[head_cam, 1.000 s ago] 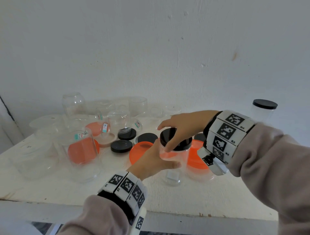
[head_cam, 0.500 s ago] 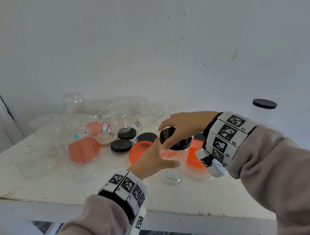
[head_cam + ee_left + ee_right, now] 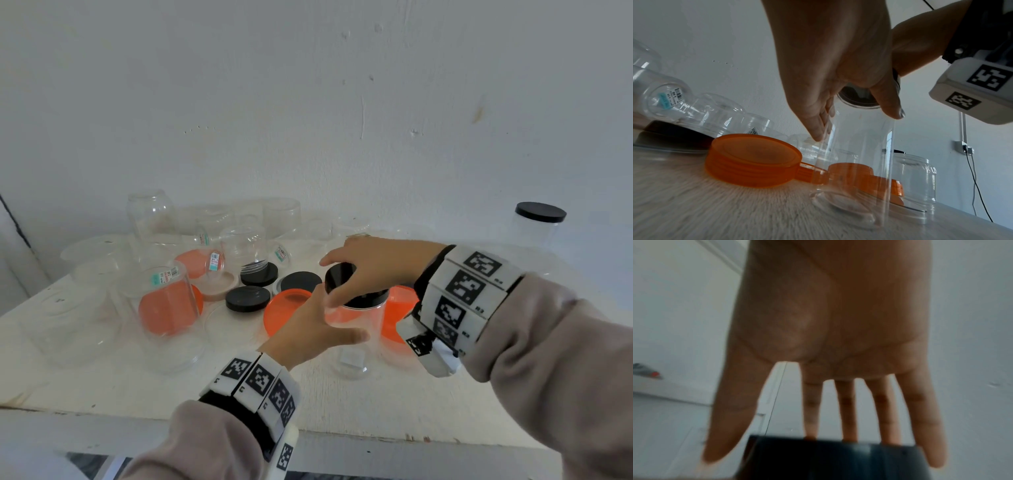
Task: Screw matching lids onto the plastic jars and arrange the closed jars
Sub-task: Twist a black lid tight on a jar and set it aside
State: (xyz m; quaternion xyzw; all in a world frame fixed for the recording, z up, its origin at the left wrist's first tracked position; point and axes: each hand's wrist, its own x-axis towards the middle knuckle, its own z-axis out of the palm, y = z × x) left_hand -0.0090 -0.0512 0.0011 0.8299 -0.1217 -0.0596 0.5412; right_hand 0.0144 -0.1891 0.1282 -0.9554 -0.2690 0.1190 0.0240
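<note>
A tall clear plastic jar (image 3: 356,329) stands upright on the white table (image 3: 102,383), near the middle. My left hand (image 3: 329,322) grips its wall from the left, thumb across the front. In the left wrist view the left hand (image 3: 856,125) wraps the jar (image 3: 857,162) just below its neck. A black lid (image 3: 368,301) sits on the jar's mouth. My right hand (image 3: 346,274) arches over it from the right, thumb and fingers curled round its rim. The right wrist view shows the right hand (image 3: 824,451) with fingers spread down around the black lid (image 3: 859,464), blurred.
Orange lids (image 3: 287,308) (image 3: 397,311) lie on both sides of the jar, loose black lids (image 3: 247,298) behind left. Several open clear jars (image 3: 164,308) crowd the left and back. A closed black-lidded jar (image 3: 537,226) stands back right by the wall. The table edge (image 3: 308,425) is near me.
My right hand's fingers have shifted slightly round the black lid. The jar and my left hand stay where they were.
</note>
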